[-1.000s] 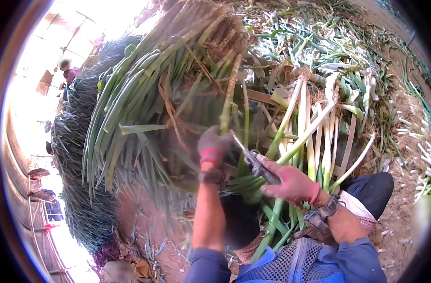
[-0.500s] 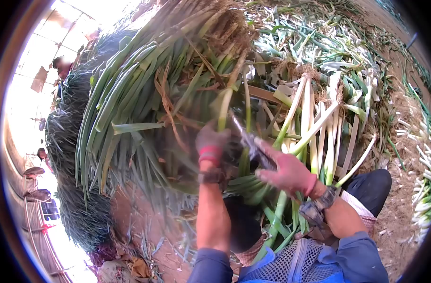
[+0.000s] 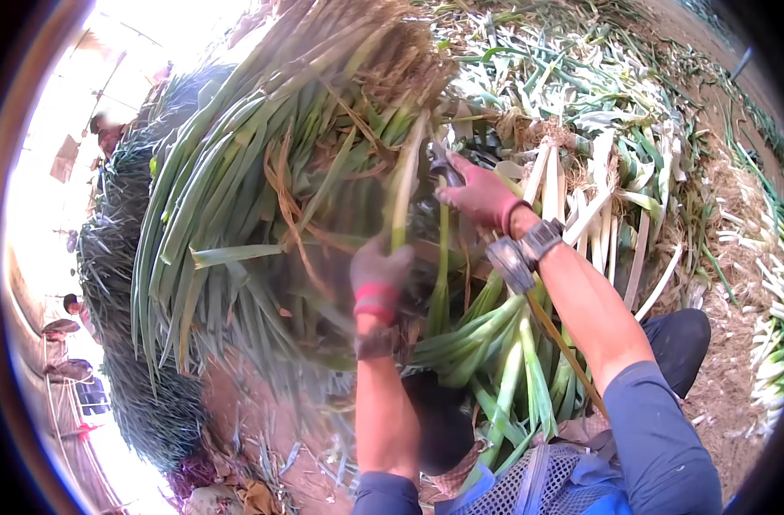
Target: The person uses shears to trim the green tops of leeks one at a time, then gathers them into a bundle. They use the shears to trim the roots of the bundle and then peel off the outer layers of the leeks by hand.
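Observation:
My left hand (image 3: 381,275), in a grey glove with a red cuff, is wrapped around a green onion (image 3: 407,172) held upright, its pale stem rising above the fist. Just right of that stem, my right hand (image 3: 486,196) in a reddish glove grips a dark-handled air blow gun (image 3: 445,167), its tip close to the onion's upper end. A thin brownish hose (image 3: 565,348) runs down below my right wrist. Behind my left hand lies a big heap of unpeeled green onions (image 3: 237,180), roots toward the top. Loose onion leaves (image 3: 495,386) spread over my lap.
White-stemmed green onions (image 3: 602,223) lie to the right of my right hand. Shed leaves and peelings (image 3: 572,73) pile up behind. More white-stemmed onions (image 3: 774,343) line the far right ground. At left stands a tall onion stack (image 3: 126,300), with a person (image 3: 109,133) beyond it.
My right hand has moved up and left with the blow gun, from beside my left fist to near the onion's upper end. My left hand keeps its hold, slightly lower.

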`<state>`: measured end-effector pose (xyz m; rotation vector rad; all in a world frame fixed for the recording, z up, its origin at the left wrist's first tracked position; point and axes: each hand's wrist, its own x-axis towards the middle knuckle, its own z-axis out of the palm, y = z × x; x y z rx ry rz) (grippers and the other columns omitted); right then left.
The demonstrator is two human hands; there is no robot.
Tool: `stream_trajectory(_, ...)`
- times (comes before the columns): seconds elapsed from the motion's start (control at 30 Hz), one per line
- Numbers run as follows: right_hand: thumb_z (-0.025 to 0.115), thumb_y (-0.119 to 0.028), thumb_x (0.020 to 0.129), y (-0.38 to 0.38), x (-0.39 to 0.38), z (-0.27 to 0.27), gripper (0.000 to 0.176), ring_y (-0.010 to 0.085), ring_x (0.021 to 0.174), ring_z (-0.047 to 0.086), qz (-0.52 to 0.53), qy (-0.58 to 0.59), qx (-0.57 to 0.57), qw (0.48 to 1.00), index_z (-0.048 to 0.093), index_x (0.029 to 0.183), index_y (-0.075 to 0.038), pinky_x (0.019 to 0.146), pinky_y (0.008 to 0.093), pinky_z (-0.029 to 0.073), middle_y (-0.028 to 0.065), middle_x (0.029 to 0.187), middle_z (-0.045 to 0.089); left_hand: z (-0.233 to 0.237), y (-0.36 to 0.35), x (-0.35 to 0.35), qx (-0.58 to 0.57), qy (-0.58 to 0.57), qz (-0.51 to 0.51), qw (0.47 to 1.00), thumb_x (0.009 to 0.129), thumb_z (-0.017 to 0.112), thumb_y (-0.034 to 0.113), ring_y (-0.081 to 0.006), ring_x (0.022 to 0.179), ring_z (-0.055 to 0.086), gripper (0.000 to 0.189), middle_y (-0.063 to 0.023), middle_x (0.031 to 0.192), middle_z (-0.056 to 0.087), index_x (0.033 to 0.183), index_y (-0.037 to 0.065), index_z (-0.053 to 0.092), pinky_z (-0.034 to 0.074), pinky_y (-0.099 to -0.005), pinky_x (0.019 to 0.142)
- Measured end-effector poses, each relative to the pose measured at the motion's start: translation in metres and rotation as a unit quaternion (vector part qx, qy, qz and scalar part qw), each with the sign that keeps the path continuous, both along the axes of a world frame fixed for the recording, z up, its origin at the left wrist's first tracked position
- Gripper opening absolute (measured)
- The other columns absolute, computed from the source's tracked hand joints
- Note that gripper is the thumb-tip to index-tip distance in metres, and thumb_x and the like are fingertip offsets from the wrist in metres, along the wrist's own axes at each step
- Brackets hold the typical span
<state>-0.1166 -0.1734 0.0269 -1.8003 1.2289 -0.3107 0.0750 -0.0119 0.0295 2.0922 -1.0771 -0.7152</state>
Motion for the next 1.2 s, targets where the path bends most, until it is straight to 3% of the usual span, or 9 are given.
stream_trajectory(0.2,0.074,-0.038,0.091,0.0,-0.016,-0.007,0.09,0.0278,0.103,0.07,0.042,-0.056,0.032,0.997,0.037,0.17,-0.013,0.096,0.0382,0.054,0.0178,0.121,0.075,0.009,0.0,-0.008,0.002,0.133,0.024,0.991,0.09,0.08,0.017,-0.0047,0.065,0.059,0.028,0.0002,0.08,0.072,0.109,-0.003,0.078,0.048,-0.025,0.06)
stream_trajectory(0.3,0.076,-0.04,0.094,0.05,-0.049,-0.004,0.089,0.0171,0.082,0.064,0.071,-0.127,0.097,0.985,0.036,0.172,-0.021,0.081,0.0338,0.053,0.0031,0.091,0.063,0.013,0.001,-0.013,-0.001,0.18,0.036,0.983,0.091,0.08,0.017,-0.0049,0.062,0.058,0.025,0.0007,0.078,0.07,0.107,-0.003,0.078,0.046,-0.0247,0.056)
stream_trajectory(0.37,0.075,-0.042,0.09,0.089,-0.076,0.03,0.101,0.0323,0.147,0.053,0.105,-0.127,0.172,0.971,0.027,0.173,-0.01,0.125,0.0426,0.042,0.0211,0.167,0.047,0.016,0.002,-0.016,-0.016,0.192,0.041,0.98,0.092,0.08,0.016,-0.0055,0.062,0.058,0.024,0.0003,0.078,0.071,0.106,-0.003,0.078,0.047,-0.0248,0.056)
stream_trajectory(0.53,0.078,-0.043,0.089,0.145,-0.138,0.054,0.101,0.0295,0.137,0.06,0.136,-0.101,0.127,0.977,0.031,0.171,-0.006,0.118,0.0383,0.045,0.0246,0.155,0.056,0.026,0.011,-0.035,0.003,0.293,0.005,0.956,0.095,0.076,0.013,-0.007,0.067,0.063,0.021,-0.0029,0.081,0.074,0.105,-0.005,0.077,0.049,-0.0247,0.059)
stream_trajectory(0.67,0.079,-0.037,0.09,0.16,-0.16,0.081,0.094,0.0315,0.125,0.071,0.099,-0.087,0.096,0.987,0.038,0.167,-0.004,0.112,0.0364,0.05,0.0266,0.146,0.065,0.0,0.025,-0.075,0.045,0.239,-0.119,0.963,0.097,0.077,0.017,-0.0074,0.07,0.065,0.025,-0.0046,0.085,0.075,0.112,-0.003,0.077,0.051,-0.0244,0.062)
stream_trajectory(0.87,0.08,-0.035,0.088,0.149,-0.172,0.064,0.093,0.0324,0.114,0.075,0.084,-0.07,0.026,0.994,0.04,0.167,-0.007,0.105,0.0383,0.054,0.0274,0.131,0.072,0.015,0.086,-0.195,0.19,0.024,-0.363,0.912,0.096,0.075,0.038,-0.045,0.088,0.074,0.037,-0.0254,0.092,0.075,0.101,0.002,0.07,0.058,-0.0527,0.081)
stream_trajectory(1.0,0.08,-0.036,0.088,0.139,-0.179,0.055,0.094,0.0298,0.102,0.076,0.0,-0.003,-0.011,1.0,0.039,0.169,-0.012,0.1,0.0393,0.055,0.0232,0.113,0.076,0.053,0.091,-0.177,0.156,0.025,-0.44,0.884,0.096,0.075,0.046,-0.0454,0.097,0.074,0.047,-0.0247,0.099,0.075,0.116,0.004,0.067,0.058,-0.0493,0.086)
stream_trajectory(1.13,0.079,-0.039,0.09,0.144,-0.185,0.042,0.095,0.0304,0.1,0.076,-0.059,0.043,-0.02,0.997,0.035,0.171,-0.018,0.099,0.0399,0.057,0.0219,0.11,0.077,0.065,0.043,-0.079,-0.082,-0.234,-0.232,0.941,0.087,0.082,0.029,-0.0375,0.091,0.075,0.041,-0.0156,0.099,0.076,0.124,0.013,0.073,0.059,-0.05,0.082)
stream_trajectory(1.2,0.077,-0.042,0.091,0.159,-0.176,0.051,0.097,0.0329,0.099,0.077,0.0,-0.003,0.013,1.0,0.029,0.173,-0.022,0.098,0.0412,0.059,0.021,0.109,0.078,0.073,0.02,-0.028,-0.034,-0.478,-0.109,0.871,0.085,0.084,0.032,-0.038,0.127,0.064,0.064,-0.0162,0.134,0.068,0.14,0.007,0.062,0.052,-0.0526,0.103)
